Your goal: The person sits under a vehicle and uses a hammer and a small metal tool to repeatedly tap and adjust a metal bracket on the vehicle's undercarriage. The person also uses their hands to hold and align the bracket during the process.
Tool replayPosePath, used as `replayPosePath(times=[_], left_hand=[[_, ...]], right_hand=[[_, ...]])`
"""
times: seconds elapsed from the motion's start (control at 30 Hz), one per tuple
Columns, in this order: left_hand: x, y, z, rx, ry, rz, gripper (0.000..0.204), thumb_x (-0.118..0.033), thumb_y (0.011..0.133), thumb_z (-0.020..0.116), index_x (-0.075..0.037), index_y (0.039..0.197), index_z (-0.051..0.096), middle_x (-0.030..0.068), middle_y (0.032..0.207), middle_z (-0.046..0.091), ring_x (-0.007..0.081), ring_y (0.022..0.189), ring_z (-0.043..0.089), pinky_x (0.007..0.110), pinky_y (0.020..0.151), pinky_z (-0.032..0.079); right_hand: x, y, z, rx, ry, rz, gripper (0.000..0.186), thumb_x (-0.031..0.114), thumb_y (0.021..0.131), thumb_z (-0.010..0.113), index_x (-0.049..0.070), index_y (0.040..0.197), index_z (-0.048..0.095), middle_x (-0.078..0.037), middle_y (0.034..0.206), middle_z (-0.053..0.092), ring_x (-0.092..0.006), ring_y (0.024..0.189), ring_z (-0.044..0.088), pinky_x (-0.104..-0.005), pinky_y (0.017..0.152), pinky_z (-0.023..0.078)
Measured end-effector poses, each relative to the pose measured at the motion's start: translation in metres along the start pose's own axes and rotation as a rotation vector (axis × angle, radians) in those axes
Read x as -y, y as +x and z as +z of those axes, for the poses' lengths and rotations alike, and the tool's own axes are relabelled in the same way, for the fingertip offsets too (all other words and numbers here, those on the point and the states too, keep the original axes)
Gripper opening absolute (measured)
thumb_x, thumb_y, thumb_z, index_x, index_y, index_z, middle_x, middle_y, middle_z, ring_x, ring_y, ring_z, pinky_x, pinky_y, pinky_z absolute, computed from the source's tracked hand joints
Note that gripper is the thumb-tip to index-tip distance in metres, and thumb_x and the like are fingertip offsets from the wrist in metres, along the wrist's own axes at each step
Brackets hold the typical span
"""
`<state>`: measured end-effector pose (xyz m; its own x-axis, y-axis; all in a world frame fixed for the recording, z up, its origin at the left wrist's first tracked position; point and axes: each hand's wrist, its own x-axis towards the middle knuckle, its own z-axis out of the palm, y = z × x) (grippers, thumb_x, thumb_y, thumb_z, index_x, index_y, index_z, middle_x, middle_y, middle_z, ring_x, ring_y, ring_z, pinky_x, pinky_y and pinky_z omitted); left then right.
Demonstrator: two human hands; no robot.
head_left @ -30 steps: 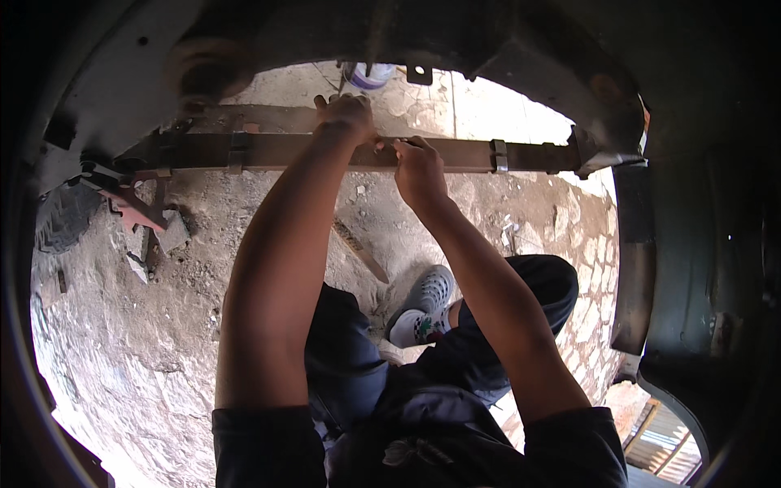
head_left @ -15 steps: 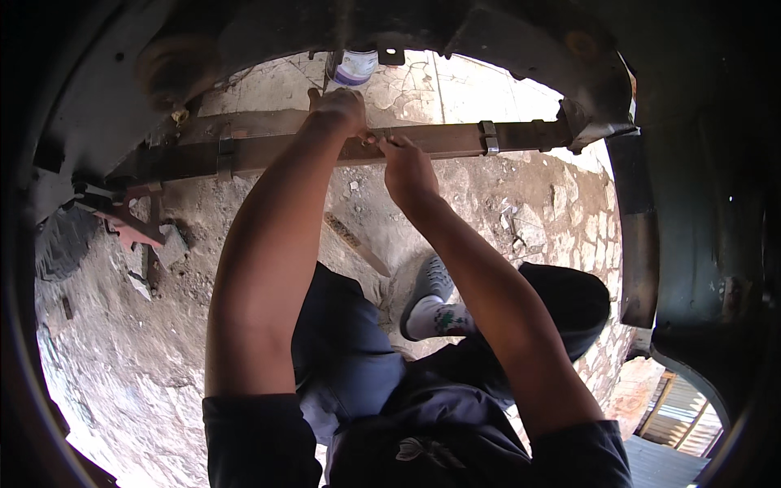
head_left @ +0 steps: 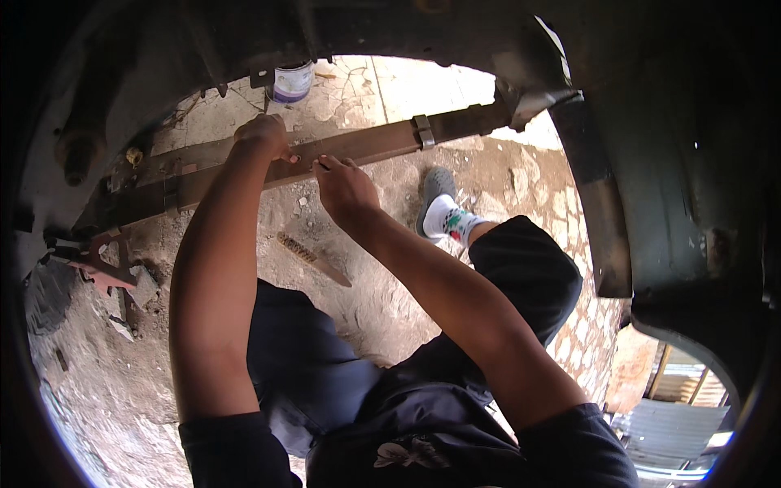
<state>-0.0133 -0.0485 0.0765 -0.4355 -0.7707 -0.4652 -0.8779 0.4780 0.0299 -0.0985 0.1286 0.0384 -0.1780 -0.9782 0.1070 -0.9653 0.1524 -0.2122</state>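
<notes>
A brown steel leaf spring [head_left: 366,146] with metal clips runs across in front of me, under dark vehicle bodywork. My left hand [head_left: 264,138] is closed over it from the far side. Its thumb points toward my right hand, and most of its fingers are hidden. At the near edge of the spring, my right hand [head_left: 346,189] is curled with its fingertips pinched together. Something small and dark shows at those fingertips, too small to name. A short gap separates the two hands. One clip [head_left: 423,132] sits around the spring to the right of them.
On the dirt floor lies a wooden-handled brush [head_left: 313,259]. Beyond the spring stands a white and purple tin [head_left: 291,84]. A reddish metal stand [head_left: 106,268] is at the left among stones. Dark body panels [head_left: 691,203] close in overhead and at the right.
My view has shifted, so the spring and hands appear further left and the spring more slanted. My shod foot has moved forward and right, away from the brush. Both hands stay at the spring.
</notes>
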Motion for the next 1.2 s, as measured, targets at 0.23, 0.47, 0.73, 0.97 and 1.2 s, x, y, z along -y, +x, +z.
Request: replayPosePath(times=[0.23,0.47,0.73,0.97,1.2], left_hand=[[0.022,0.02,0.015,-0.004,-0.074,0.023,0.1,-0.061,0.06,0.091,-0.005,0.136,0.058,0.0165,0.137,0.063,0.0314,0.127,0.062,0.043,0.103,0.053],[0.011,0.007,0.008,-0.171,-0.004,0.064,0.09,-0.062,0.056,0.092,-0.008,0.123,0.066,0.0152,0.126,0.068,0.0313,0.118,0.067,0.042,0.098,0.055],[0.018,0.015,0.01,-0.163,-0.08,0.085,0.082,-0.055,0.054,0.095,-0.015,0.121,0.07,0.0111,0.123,0.07,0.0285,0.118,0.066,0.04,0.099,0.054],[0.025,0.022,0.016,-0.027,-0.153,0.096,0.084,-0.05,0.056,0.096,-0.014,0.127,0.068,0.0137,0.13,0.067,0.0293,0.124,0.063,0.04,0.104,0.051],[0.01,0.011,0.002,-0.02,-0.092,0.127,0.08,-0.049,0.07,0.09,-0.007,0.132,0.063,0.013,0.138,0.063,0.0292,0.128,0.061,0.042,0.105,0.051]], right_hand=[[0.002,0.007,0.01,0.065,0.022,-0.014,0.038,0.01,0.096,0.05,0.0,0.131,0.059,-0.016,0.14,0.058,-0.0364,0.117,0.062,-0.0418,0.099,0.054],[-0.003,0.026,0.009,0.114,-0.119,-0.044,0.043,0.012,0.095,0.051,-0.002,0.135,0.057,-0.02,0.142,0.056,-0.0371,0.116,0.062,-0.0429,0.094,0.057],[0.01,-0.014,0.0,0.181,0.104,0.025,0.049,0.008,0.095,0.047,0.002,0.143,0.049,-0.018,0.151,0.049,-0.0379,0.112,0.064,-0.0432,0.094,0.057],[-0.001,0.03,0.006,0.031,0.19,0.042,0.05,-0.002,0.092,0.046,0.007,0.14,0.055,-0.015,0.147,0.054,-0.0372,0.119,0.064,-0.0435,0.102,0.053],[-0.013,0.005,0.017,-0.013,0.23,-0.07,0.044,0.004,0.096,0.045,0.01,0.138,0.057,-0.012,0.144,0.057,-0.0351,0.113,0.067,-0.0439,0.099,0.054]])
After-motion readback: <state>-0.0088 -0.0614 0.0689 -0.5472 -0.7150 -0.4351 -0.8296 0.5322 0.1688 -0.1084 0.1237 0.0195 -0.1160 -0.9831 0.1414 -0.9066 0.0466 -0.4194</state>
